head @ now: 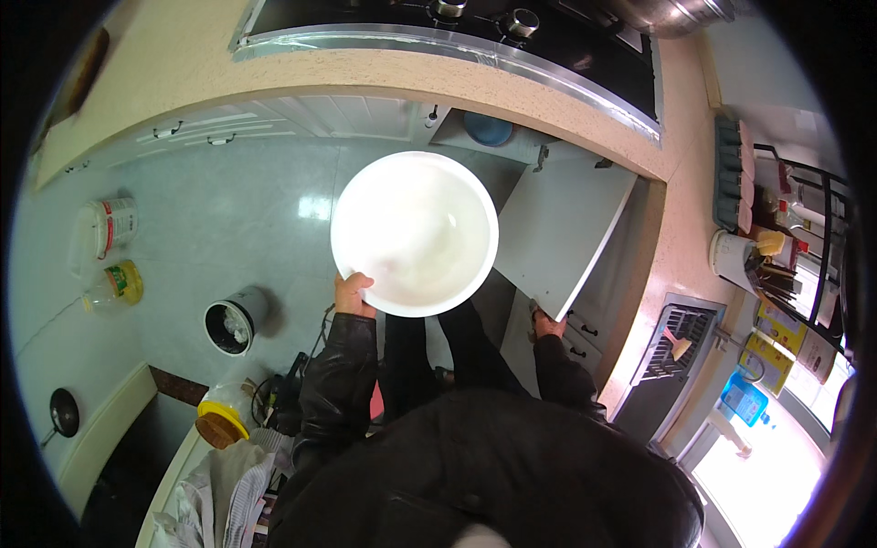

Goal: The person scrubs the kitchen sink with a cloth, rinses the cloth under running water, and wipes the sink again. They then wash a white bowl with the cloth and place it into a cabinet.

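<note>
A large round white basin [421, 229] is held out over the floor by my left hand [353, 294], with the thumb over its rim. Nothing distinct shows inside the basin, which is partly glaring. On the right, my right hand [548, 325] grips the lower edge of an open white cabinet door [565, 219]; its fingers are partly hidden behind the door. Within the open cabinet below the stove, a blue round dish or bowl [488, 128] sits near the top of the door.
A black gas stove [452, 41] is set in the beige countertop [685, 171]. To the right are a sink with a black rack [668, 349] and a utensil holder [732, 259]. A trash bin [236, 320] and plastic containers [120, 222] stand on the floor at left.
</note>
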A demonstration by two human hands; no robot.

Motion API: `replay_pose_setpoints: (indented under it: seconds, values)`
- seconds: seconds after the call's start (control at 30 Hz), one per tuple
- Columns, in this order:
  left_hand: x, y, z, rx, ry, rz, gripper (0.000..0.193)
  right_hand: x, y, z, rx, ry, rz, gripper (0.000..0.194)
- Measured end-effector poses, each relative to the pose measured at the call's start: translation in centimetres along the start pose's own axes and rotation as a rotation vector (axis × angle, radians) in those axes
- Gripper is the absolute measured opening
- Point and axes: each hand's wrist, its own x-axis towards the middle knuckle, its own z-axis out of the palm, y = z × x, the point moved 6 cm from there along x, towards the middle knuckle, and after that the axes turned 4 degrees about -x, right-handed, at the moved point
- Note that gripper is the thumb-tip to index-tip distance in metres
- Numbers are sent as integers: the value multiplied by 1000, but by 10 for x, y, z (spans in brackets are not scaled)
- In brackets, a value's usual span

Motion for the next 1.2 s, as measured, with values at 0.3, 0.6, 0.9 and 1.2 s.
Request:
replay_pose_setpoints:
  seconds: [0.3,0.6,0.9,1.2]
  values:
    - [49,-25,-10,29,66,-63,62,-48,-78,104,17,-78,17,39]
    - [61,-33,-53,68,75,18,62,41,-298,351,-233,-606,-377,65]
    - [40,-113,-94,64,141,-108,65,20,-297,407,-639,-652,-648,23]
    - [19,-171,-78,0,59,-180,78,-106,-241,389,-837,-1040,-1034,44]
